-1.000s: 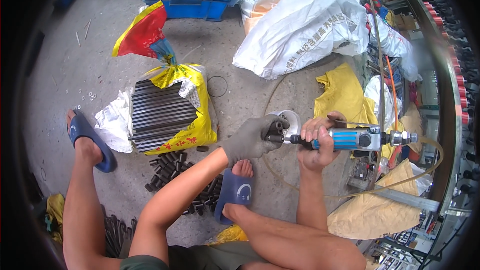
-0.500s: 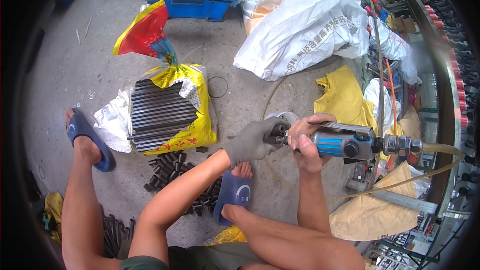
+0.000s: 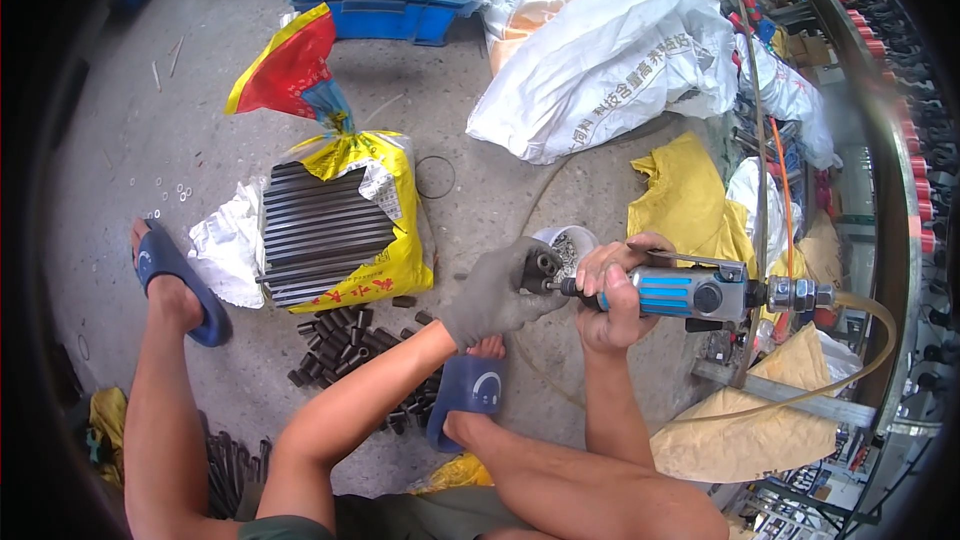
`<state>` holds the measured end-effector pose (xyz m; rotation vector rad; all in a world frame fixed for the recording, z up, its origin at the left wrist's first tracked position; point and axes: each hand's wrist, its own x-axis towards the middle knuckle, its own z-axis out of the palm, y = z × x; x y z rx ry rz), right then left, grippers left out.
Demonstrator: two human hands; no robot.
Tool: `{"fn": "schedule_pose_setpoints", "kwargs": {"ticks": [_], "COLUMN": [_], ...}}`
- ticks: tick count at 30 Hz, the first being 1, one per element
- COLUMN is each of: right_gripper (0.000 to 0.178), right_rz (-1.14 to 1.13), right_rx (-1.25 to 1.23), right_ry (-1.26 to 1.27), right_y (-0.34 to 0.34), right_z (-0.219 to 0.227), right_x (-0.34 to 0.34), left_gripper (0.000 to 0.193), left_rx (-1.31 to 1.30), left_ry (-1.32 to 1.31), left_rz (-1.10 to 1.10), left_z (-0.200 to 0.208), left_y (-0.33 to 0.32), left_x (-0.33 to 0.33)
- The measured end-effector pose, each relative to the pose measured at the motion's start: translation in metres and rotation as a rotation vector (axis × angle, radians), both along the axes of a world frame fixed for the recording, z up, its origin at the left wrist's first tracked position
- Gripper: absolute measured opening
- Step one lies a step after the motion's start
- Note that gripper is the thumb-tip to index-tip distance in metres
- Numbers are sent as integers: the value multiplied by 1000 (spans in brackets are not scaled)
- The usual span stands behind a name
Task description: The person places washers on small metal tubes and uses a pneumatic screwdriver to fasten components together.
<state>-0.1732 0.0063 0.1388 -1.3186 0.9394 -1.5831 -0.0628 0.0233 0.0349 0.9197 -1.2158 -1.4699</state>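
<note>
My left hand, in a grey glove, is closed around short black tube pieces, their round open ends turned toward the right. In my bare right hand is a silver and blue air grinder, held level. Its slim tip points left and meets the tube pieces or sits just beside them; I cannot tell which. From its back end runs a tan air hose. Behind my hands stands a white tub with small pale bits in it. A heap of short black tubes lies left of my gloved hand.
A torn yellow bag holds long black rods. At the back are a blue bin and white woven sacks. Yellow cloth and brown paper lie right, before a cluttered rack. My slippered feet flank the heap.
My gloved hand has shifted a little left with the tube pieces, whose ends now face more into view. The grinder has moved slightly left, and more of the white tub shows.
</note>
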Motion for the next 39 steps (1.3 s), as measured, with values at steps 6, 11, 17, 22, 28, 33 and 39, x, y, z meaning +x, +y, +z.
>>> {"fn": "schedule_pose_setpoints", "kwargs": {"ticks": [6, 11, 17, 22, 28, 33, 39], "right_gripper": [39, 35, 36, 33, 35, 45, 47], "right_rz": [25, 58, -11, -41, -29, -21, -30], "right_rx": [7, -4, -33, 19, 5, -36, -74], "right_ry": [46, 40, 85, 44, 12, 80, 21], "right_y": [9, 18, 23, 19, 15, 17, 6], "right_z": [1, 3, -5, -5, -4, 14, 19], "right_x": [13, 20, 22, 20, 20, 14, 10], "left_gripper": [41, 36, 34, 31, 31, 29, 27], "left_rx": [-67, -88, -108, -136, -87, -195, -120], "left_ry": [-74, -167, -180, -151, -190, -240, -292], "left_rz": [160, 242, 236, 222, 174, 169, 91], "left_z": [-5, -14, -18, -23, -20, -17, -12], "left_y": [8, 15, 11, 7, 6, 7, 11], "left_x": [-9, -16, -17, -18, -17, -14, -12]}}
